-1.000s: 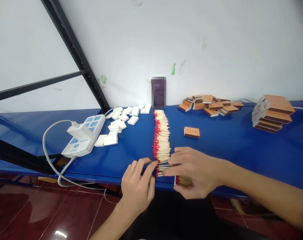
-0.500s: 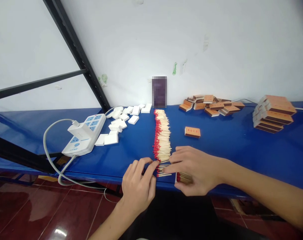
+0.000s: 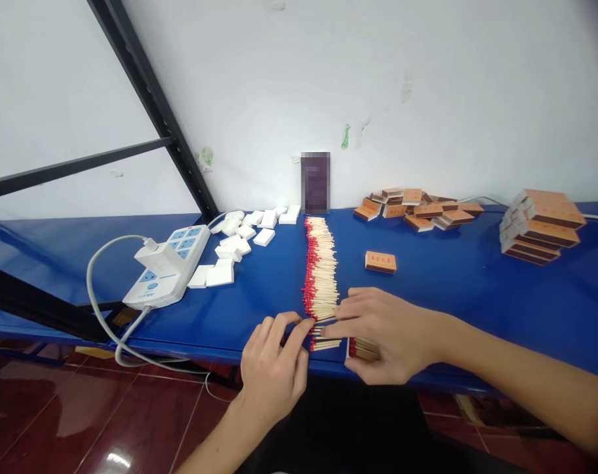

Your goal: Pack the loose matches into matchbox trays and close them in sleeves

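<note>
A long row of matches [image 3: 323,273] with red heads to the left lies on the blue table. At its near end, a few loose matches [image 3: 327,344] lie slightly apart from the rest. My left hand [image 3: 274,362] has bent, separated fingers, its index fingertip touching the match heads. My right hand [image 3: 385,336] grips an inner matchbox tray [image 3: 364,349] full of matches by the table's front edge, partly hidden under the palm. Its index finger stretches over the loose matches. Beyond this hand lies a single orange matchbox [image 3: 380,261].
White trays [image 3: 229,247] lie scattered at left, beside a power strip [image 3: 168,266] with a plugged-in charger and cable. Orange matchbox sleeves [image 3: 420,207] are heaped at the back, and stacked matchboxes [image 3: 543,224] stand at right. A pixelated dark rectangle [image 3: 316,183] leans on the wall.
The loose matches at the near end have shifted slightly under my right fingers. Both hands stay in nearly the same place.
</note>
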A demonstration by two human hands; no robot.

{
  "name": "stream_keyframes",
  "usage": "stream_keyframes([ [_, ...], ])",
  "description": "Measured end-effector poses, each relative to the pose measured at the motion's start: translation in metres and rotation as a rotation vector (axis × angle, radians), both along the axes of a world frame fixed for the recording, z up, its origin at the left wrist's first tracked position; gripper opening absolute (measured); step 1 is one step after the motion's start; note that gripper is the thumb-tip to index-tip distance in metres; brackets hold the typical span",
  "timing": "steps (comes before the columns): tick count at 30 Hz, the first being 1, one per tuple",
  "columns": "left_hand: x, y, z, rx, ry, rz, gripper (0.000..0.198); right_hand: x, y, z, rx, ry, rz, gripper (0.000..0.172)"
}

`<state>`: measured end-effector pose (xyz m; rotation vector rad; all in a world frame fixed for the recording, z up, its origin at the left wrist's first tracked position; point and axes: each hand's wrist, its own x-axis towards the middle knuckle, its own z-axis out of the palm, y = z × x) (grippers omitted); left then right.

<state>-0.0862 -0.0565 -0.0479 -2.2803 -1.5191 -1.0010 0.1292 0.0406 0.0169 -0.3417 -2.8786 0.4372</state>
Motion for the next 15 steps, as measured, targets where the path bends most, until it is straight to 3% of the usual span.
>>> stream_keyframes([
  [15, -0.0003, 0.0003, 0.0, -0.009, -0.004, -0.008, 0.035, 0.0006, 0.0009, -0.0027, 0.009, 0.025, -0.018, 0.041],
])
